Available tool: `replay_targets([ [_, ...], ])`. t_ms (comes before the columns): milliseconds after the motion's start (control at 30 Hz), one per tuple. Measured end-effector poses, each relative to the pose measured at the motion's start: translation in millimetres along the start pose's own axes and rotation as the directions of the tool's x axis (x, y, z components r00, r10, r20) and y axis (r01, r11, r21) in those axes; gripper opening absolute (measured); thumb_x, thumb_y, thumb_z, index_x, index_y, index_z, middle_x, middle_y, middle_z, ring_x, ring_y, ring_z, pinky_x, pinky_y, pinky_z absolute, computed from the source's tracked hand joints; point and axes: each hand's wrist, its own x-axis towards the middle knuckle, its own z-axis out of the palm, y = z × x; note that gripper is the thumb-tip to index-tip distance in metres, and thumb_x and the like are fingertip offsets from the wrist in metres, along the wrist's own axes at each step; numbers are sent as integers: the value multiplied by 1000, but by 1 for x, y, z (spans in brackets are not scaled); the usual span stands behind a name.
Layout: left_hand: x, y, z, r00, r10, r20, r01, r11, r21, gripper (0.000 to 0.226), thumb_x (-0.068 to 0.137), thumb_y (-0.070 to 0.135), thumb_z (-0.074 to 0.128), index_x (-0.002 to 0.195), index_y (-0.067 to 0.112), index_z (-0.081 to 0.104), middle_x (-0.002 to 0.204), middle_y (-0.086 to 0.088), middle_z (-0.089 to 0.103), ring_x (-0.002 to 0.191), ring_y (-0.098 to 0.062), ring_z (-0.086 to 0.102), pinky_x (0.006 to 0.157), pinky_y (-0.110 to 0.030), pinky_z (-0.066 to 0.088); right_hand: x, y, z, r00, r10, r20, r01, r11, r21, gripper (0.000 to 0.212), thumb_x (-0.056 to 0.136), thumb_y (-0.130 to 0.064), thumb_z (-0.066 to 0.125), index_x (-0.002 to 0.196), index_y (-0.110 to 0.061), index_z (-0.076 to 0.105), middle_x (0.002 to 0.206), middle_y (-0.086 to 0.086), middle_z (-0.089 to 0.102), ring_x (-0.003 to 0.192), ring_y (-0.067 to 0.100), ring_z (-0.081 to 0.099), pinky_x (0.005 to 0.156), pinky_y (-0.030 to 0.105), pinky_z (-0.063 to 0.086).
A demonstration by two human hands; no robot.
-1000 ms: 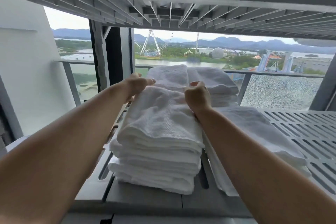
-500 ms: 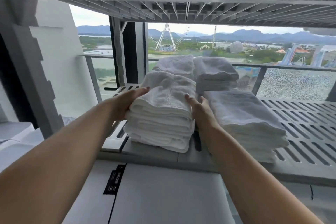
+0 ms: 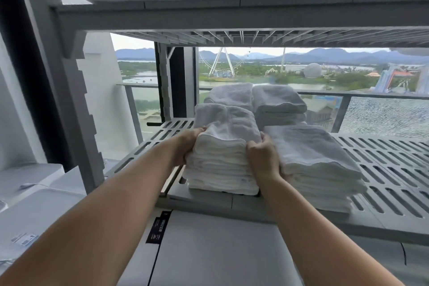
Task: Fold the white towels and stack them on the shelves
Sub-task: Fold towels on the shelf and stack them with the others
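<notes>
A stack of folded white towels sits near the front left of the grey slotted shelf. My left hand presses against the stack's left side and my right hand grips its right side, squeezing it between them. A second, wider stack of folded towels lies touching my right hand on the right. Two more folded piles rest behind, near the shelf's back edge.
An upper shelf with white bedding on it hangs close overhead. A grey upright post stands at the left. A white appliance top lies below the shelf front. Behind the shelf is a glass balcony railing.
My head has pulled back and down, so the shelf looks farther away. Both hands slid from the top rear of the stack to its front sides and now squeeze it.
</notes>
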Motion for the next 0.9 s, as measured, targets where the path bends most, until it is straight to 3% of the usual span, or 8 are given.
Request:
replay_targets([
  [100, 20, 19, -8, 894, 356, -274, -240, 894, 378, 65, 95, 26, 64, 152, 29, 34, 147, -9, 45, 128, -31, 52, 105, -42, 45, -18, -4, 8, 787, -617, 3, 508, 646, -570, 51, 97, -29, 50, 147, -23, 41, 153, 1, 43, 142, 21, 38, 116, 46, 33],
  [167, 32, 31, -4, 851, 497, -170, -358, 785, 505, 56, 97, 19, 60, 149, 29, 42, 149, -4, 44, 125, -26, 53, 104, -38, 47, -31, -3, 18, 640, -747, 182, 648, 396, -651, 49, 99, -42, 42, 145, -24, 46, 155, 4, 42, 146, 25, 32, 117, 51, 26],
  [200, 42, 33, -1, 872, 479, -104, -360, 770, 526, 49, 100, 17, 55, 148, 25, 46, 151, -4, 43, 128, -25, 51, 108, -39, 44, -35, 2, 22, 658, -716, 234, 643, 372, -670, 51, 100, -48, 39, 144, -24, 49, 153, 6, 45, 144, 28, 35, 115, 52, 26],
  [400, 69, 27, 9, 968, 248, -47, -171, 781, 601, 52, 108, 25, 37, 157, 14, 26, 164, -10, 19, 149, -28, 24, 123, -40, 18, -43, 14, 33, 769, -589, 249, 529, 367, -765, 57, 100, -57, 32, 137, -21, 55, 137, 8, 59, 125, 32, 53, 105, 51, 34],
  [500, 69, 28, -3, 964, 266, 14, -260, 927, 270, 39, 106, 18, 45, 144, 12, 51, 128, -10, 62, 97, -15, 66, 82, -27, 56, -37, -8, 19, 746, -633, 205, 528, 376, -761, 55, 100, -60, 26, 111, -24, 67, 103, 1, 73, 94, 27, 64, 92, 45, 41],
  [567, 72, 33, -19, 923, 358, -143, -324, 921, 215, 31, 101, 18, 51, 128, 10, 63, 108, -4, 68, 73, -4, 60, 65, -20, 50, -19, -28, 5, 743, -653, 147, 508, 409, -758, 52, 100, -55, 27, 95, -24, 68, 84, -2, 72, 77, 23, 64, 86, 41, 43],
  [700, 97, 42, -45, 858, 365, -362, -336, 931, 142, 22, 104, 30, 40, 107, 27, 62, 97, 6, 56, 78, -8, 52, 71, -29, 43, 41, -67, 6, 754, -651, 91, 475, 443, -761, 32, 96, -41, 44, 108, -21, 66, 98, 4, 72, 93, 26, 65, 90, 39, 43],
  [900, 151, 58, -42, 900, 354, -253, -341, 935, 94, 59, 105, 56, 21, 146, 22, 47, 149, -10, 46, 134, -30, 45, 111, -46, 32, 151, -87, 69, 822, -524, 224, 489, 445, -750, 42, 97, -46, 41, 129, -25, 58, 122, 11, 64, 113, 31, 58, 94, 42, 42],
])
